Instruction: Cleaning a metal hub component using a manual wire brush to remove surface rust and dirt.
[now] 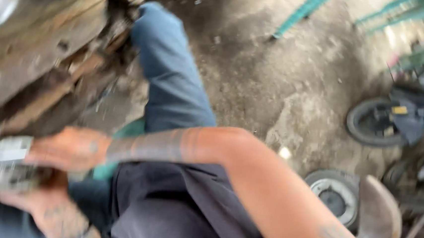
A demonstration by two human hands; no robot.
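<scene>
The view is badly motion-blurred. My right hand (68, 148) reaches across my body to the left and grips the end of a pale grey metal tool (0, 161) at the left edge. My left hand (30, 198) sits just below it, curled around the underside of the same tool. Both forearms are tattooed. The tool lies close under a big rusty, grimy metal body (32, 57) that fills the upper left. Blur hides what kind of tool it is and where its tip goes.
My leg in blue jeans (175, 81) stretches over a stained concrete floor (284, 79), with a green seat (129, 130) under it. A small wheel (336, 195), a black tyre (371, 122) and a teal metal frame (412, 28) stand at the right.
</scene>
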